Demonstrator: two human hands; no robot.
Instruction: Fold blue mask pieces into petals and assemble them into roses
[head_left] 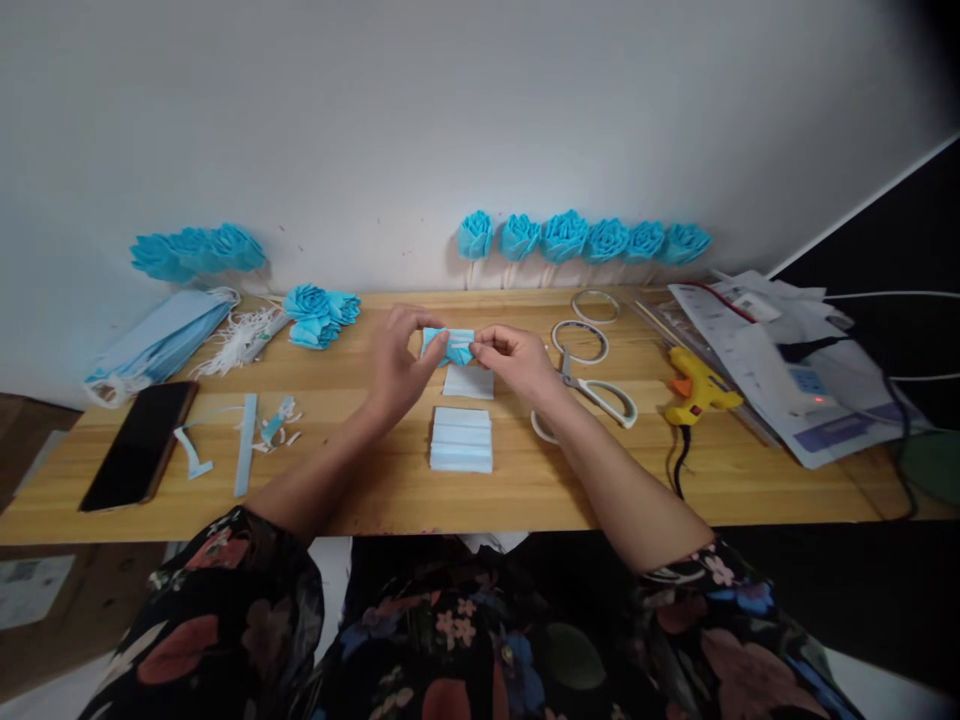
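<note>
Between my two hands is a small blue piece of folded mask fabric point(458, 352) with a short white strip across its front. My left hand point(405, 362) pinches its left side with the thumb in front; the other fingers are raised and slightly blurred. The thumb and forefinger of my right hand point(519, 362) are closed on the right edge. Just below the held piece lies a pale fabric square point(469, 384). Nearer to me is a pleated stack of pale blue fabric pieces point(461, 440).
Scissors point(600, 392), tape rolls point(580, 342) and a yellow glue gun point(701, 387) lie right, beside papers point(840, 400). Left are a phone point(139, 447), face masks point(161, 335), fabric scraps point(276, 425) and loose blue flowers point(319, 313). Stemmed blue flowers point(565, 236) lean on the wall.
</note>
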